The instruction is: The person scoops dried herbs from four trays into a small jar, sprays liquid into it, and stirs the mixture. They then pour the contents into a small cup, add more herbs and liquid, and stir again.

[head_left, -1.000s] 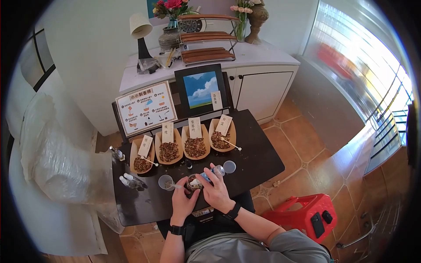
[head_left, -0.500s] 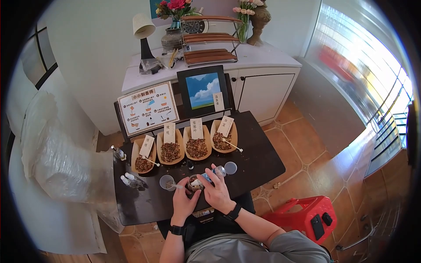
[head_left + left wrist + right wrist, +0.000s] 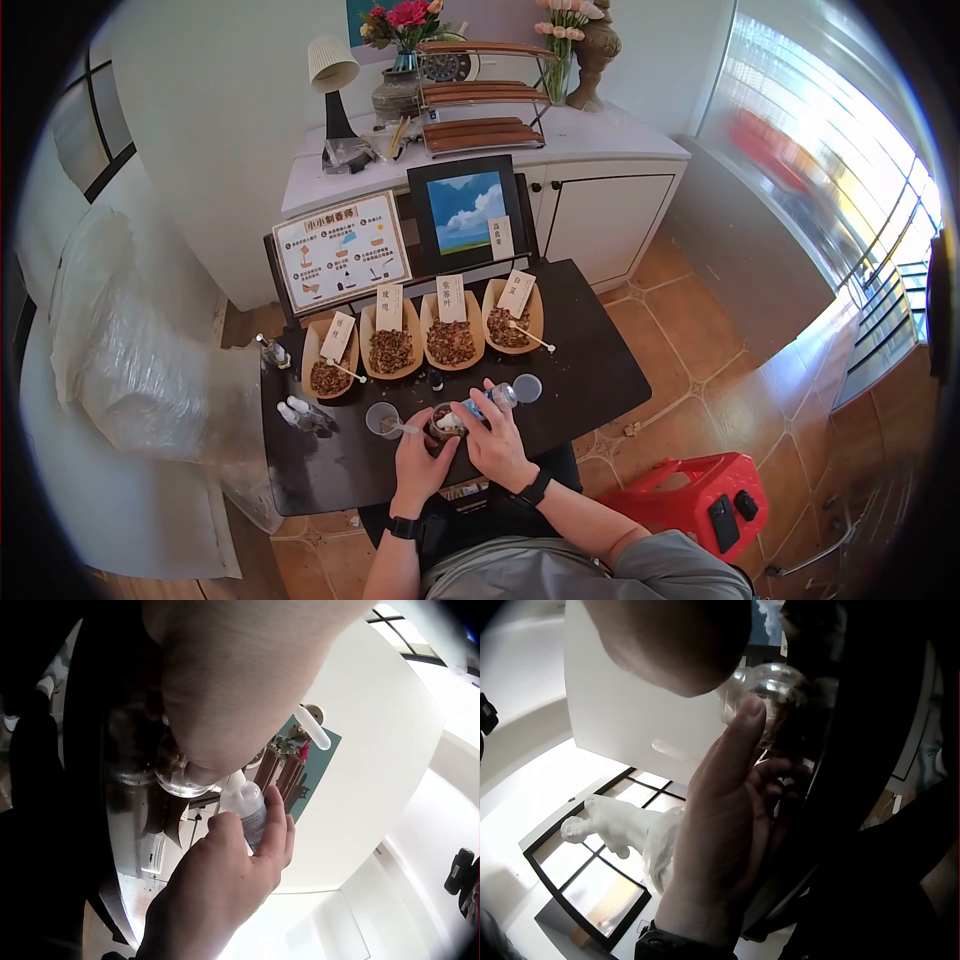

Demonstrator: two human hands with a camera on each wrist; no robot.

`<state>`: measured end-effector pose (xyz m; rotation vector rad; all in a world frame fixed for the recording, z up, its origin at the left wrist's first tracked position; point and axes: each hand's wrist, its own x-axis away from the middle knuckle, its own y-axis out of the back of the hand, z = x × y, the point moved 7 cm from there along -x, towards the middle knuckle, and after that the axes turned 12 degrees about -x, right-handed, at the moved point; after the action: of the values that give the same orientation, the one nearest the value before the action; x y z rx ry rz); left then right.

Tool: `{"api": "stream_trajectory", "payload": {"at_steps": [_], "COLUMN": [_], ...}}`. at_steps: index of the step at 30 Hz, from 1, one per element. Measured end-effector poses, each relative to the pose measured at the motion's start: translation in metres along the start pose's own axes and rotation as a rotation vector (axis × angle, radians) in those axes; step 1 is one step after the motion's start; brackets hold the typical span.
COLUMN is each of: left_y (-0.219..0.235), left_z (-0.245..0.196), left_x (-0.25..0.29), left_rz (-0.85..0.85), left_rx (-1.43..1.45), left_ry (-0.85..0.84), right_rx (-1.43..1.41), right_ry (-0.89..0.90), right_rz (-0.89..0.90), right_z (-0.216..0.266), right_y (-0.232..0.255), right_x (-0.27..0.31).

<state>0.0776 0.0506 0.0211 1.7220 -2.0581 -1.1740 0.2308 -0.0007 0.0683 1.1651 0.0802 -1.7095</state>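
My left hand (image 3: 418, 464) grips a small round glass jar (image 3: 174, 778) from its side. Dried brown bits and something white show inside the jar in the head view. My right hand (image 3: 500, 452) holds a clear bottle (image 3: 253, 819) with a pale label, its fingers wrapped round the body. The bottle is tipped, its white tip (image 3: 236, 782) right at the jar's mouth. A translucent plastic stick (image 3: 311, 727) juts out beside the left hand. Left of the jar stands a clear plastic cup (image 3: 382, 417); another clear round cup or lid (image 3: 527, 387) lies beyond the bottle.
Paper trays (image 3: 388, 340) of dried plant bits with label cards line the back of the dark table (image 3: 590, 350). A tiny dark bottle (image 3: 435, 379) stands before them. White-topped bottles (image 3: 303, 412) sit at left. A red stool (image 3: 690, 500) is at right.
The head view has shifted slightly, so the table sits a little lower in it. Both hands keep their places at the jar, with the bottle still tipped.
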Motion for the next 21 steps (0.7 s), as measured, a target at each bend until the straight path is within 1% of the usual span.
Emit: {"api": "stream_trajectory", "payload": {"at_steps": [5, 7, 17, 21], "left_y": [0.0002, 0.0027, 0.0037, 0.0030], "left_z": [-0.0017, -0.0035, -0.0048, -0.0032], "left_x": [-0.0004, -0.0003, -0.0004, -0.0004], "left_rz": [0.000, -0.050, -0.057, -0.035], "left_rx": [-0.001, 0.019, 0.035, 0.027], "left_ry": [-0.004, -0.005, -0.016, -0.011], "right_rx": [0.002, 0.004, 0.020, 0.008], "right_ry": [-0.002, -0.008, 0.009, 0.006], "right_rz": [0.003, 0.004, 0.001, -0.004], "right_z": [0.0000, -0.0007, 0.0014, 0.0006], "right_y": [-0.0001, -0.0007, 0.0008, 0.0000], "right_x": [0.0004, 0.0010, -0.0008, 0.0003]}}
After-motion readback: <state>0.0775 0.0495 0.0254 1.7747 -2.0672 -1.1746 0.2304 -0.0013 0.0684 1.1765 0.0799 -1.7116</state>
